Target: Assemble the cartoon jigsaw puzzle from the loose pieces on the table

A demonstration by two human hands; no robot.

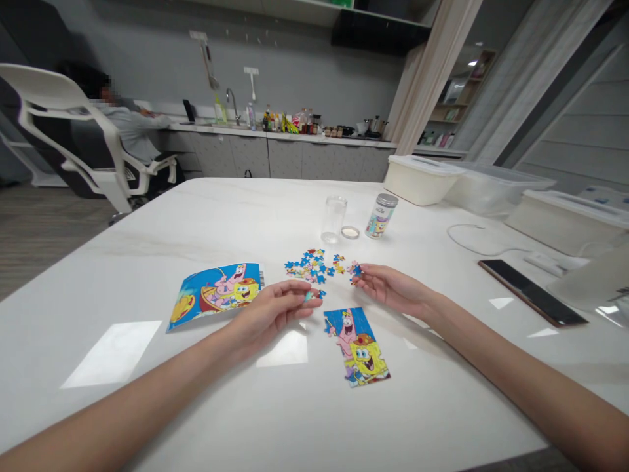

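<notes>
Puzzle (pixel 362 349), long axis away and slightly leftward; left grip (pixel 276 305), right grip (pixel 393 288) pinched round pieces (pixel 355 269)

White-framed chair (pixel 87 141) is standing at left. Lidded box (pixel 415 182) is standing beside clear bin (pixel 484 190). Dark-screened device (pixel 531 292) is lying near white cable (pixel 448 232). Faucet (pixel 235 106) is rising among bottles (pixel 220 112).

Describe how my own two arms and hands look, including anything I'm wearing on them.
Your left forearm and right forearm are slim and bare, no sleeves in view. Your left hand and right hand are ungloved; no watch, bracelet or ring shows.
</notes>
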